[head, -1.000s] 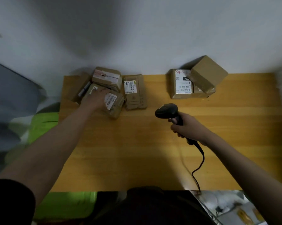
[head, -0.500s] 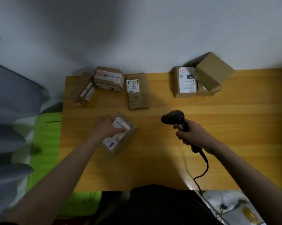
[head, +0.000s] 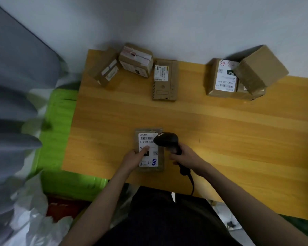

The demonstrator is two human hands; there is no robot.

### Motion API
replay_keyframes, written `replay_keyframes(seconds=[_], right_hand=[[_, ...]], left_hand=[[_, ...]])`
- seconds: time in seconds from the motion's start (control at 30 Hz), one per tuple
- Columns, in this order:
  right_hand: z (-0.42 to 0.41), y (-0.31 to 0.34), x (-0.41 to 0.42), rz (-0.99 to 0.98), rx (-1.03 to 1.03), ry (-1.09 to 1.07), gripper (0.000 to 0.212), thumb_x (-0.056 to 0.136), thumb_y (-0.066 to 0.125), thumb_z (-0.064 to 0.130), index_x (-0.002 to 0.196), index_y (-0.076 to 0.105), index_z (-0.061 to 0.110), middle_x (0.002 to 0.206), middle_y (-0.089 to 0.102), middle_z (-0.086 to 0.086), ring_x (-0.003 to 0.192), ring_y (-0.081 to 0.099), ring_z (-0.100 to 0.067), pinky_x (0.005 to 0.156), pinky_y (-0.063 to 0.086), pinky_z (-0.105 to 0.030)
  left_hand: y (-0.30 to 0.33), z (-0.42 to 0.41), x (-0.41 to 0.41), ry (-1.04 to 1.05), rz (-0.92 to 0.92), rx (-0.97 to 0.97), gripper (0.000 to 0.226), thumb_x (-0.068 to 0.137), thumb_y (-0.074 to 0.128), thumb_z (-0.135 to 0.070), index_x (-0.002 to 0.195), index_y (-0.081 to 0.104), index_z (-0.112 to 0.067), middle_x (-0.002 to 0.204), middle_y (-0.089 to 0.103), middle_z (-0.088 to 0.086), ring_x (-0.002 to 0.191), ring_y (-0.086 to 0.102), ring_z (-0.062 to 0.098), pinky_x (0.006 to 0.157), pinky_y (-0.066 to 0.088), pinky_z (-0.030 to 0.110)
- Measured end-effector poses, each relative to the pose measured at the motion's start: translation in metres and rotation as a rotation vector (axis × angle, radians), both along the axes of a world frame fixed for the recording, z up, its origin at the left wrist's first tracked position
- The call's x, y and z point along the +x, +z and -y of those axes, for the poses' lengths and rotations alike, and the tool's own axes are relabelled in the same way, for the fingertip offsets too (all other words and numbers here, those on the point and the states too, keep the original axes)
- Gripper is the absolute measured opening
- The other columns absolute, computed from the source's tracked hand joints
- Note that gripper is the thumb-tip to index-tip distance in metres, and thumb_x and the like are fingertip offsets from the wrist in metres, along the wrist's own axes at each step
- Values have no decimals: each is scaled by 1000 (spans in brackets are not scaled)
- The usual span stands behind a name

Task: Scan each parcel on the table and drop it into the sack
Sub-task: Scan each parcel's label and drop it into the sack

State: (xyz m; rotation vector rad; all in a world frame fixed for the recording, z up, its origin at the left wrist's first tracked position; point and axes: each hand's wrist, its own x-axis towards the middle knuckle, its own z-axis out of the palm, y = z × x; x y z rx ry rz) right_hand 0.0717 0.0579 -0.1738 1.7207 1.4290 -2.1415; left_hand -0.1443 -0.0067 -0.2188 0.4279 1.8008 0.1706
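Observation:
A flat brown parcel (head: 154, 166) with a white barcode label lies near the front edge of the wooden table (head: 220, 125). My left hand (head: 134, 158) holds it by its left side, thumb pressed on the label. My right hand (head: 186, 158) grips a black barcode scanner (head: 166, 140) whose head hangs over the label's upper right corner. Three more parcels sit at the back left: a tilted box (head: 103, 70), a taped box (head: 136, 60) and a flat carton (head: 164, 79). A labelled box (head: 222, 77) with a plain box (head: 260, 69) leaning on it stands at the back right.
A green sack (head: 57, 132) lies open along the table's left side and front left corner. White plastic bags (head: 36, 221) lie on the floor at lower left. The scanner cable (head: 191, 183) runs off the front edge. A wall is right behind the table.
My left hand has drawn the flat parcel from the back-left group toward me to the front edge. My right hand has brought the scanner left over its label.

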Motion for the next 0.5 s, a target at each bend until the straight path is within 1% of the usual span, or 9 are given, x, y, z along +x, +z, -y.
replay_keyframes(seconds=[0.1,0.13,0.2,0.23,0.27,0.33,0.4,0.43,0.5], right_hand=[[6,-4,-3,-17,11,-7,31,93,64,11,122,55,7,117,63,-17,104,64,-36,85,55,-52],[8,-4,-2,-16,30,-14,34,92,65,11,123,54,6,117,64,-18,104,64,-35,86,55,-56],[10,-3,4,-28,77,-35,35,88,67,8,122,56,7,116,67,-12,105,66,-30,88,55,-56],[11,1,8,-40,88,-70,35,87,68,5,121,58,9,116,67,-10,105,67,-28,89,56,-55],[11,5,14,-53,92,-115,37,86,69,3,121,59,11,116,68,-9,105,67,-26,89,56,-54],[10,18,29,-97,109,-188,40,86,72,3,122,59,14,116,70,-7,104,69,-23,90,57,-50],[10,31,47,-137,142,-223,43,86,73,7,125,58,17,116,71,-3,104,70,-20,89,58,-45],[10,39,57,-146,162,-236,42,86,73,7,125,58,17,116,71,-2,104,71,-20,88,59,-42],[9,55,74,-157,196,-265,37,87,72,4,121,60,15,112,72,-4,101,71,-20,81,60,-34]], left_hand=[[1,9,10,68,107,-7,40,95,61,-49,124,62,-21,118,70,5,92,68,12,65,51,22],[3,10,15,95,130,17,37,96,63,-42,125,62,-20,119,71,5,93,68,12,67,52,22],[5,13,21,136,163,65,37,94,66,-37,126,62,-19,118,72,3,97,69,13,74,55,24],[8,14,23,155,174,81,43,90,70,-39,126,61,-18,117,72,3,99,69,14,77,56,26],[11,14,24,173,186,92,54,83,75,-46,126,59,-17,117,72,3,101,70,16,81,57,30],[24,15,27,197,227,116,82,62,82,-59,125,54,-16,117,72,4,105,70,21,90,59,40],[35,15,31,204,289,170,99,48,90,-61,127,52,-15,117,73,5,105,71,24,95,57,47],[42,13,35,209,321,188,102,46,93,-57,129,52,-13,116,74,6,105,72,24,95,57,47],[58,9,47,196,385,219,92,52,97,-42,129,56,-10,113,75,6,103,73,22,94,58,42]])
